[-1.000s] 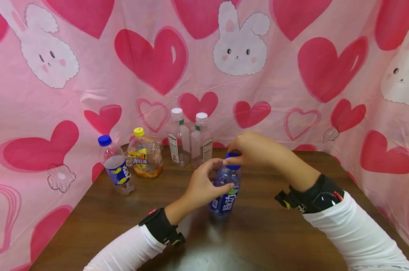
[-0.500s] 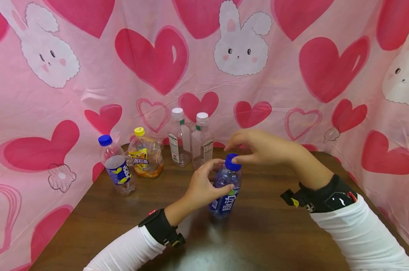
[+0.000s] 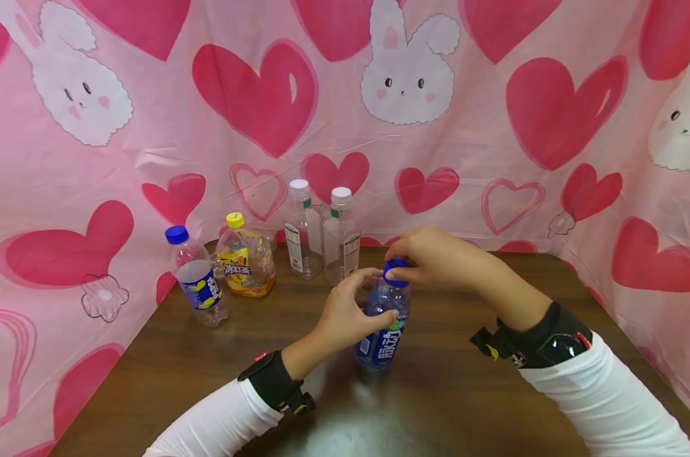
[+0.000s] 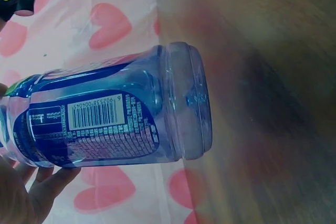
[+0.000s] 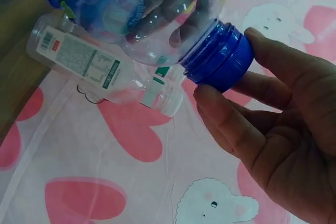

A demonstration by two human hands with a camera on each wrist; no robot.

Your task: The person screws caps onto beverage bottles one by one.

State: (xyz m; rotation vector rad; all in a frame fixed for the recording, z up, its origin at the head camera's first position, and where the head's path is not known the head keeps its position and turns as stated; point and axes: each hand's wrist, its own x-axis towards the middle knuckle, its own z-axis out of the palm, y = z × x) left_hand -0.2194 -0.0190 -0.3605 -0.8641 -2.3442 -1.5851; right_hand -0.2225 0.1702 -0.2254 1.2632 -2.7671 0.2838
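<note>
A clear blue-tinted plastic bottle [image 3: 381,343] with a dark blue label stands nearly upright over the middle of the table, leaning slightly right at the top. My left hand [image 3: 345,311] grips it round its upper body from the left, thumb across the front. In the left wrist view the bottle's barcode side [image 4: 94,114] and base show; whether the base touches the tabletop I cannot tell. At the top, my right hand [image 3: 436,257] pinches the blue bottle cap [image 5: 223,59] between thumb and fingers. The cap sits on the bottle neck.
On the brown table [image 3: 470,381], to the left, are a blue-capped Pepsi bottle [image 3: 199,279] and a yellow-capped bottle [image 3: 244,266]. Two clear white-capped bottles [image 3: 305,235] stand farther back. A pink heart-and-rabbit cloth [image 3: 487,127] hangs behind.
The right fingers spread away from the cap half a second ago and now pinch it again. The left hand keeps its grip; the bottle has barely shifted.
</note>
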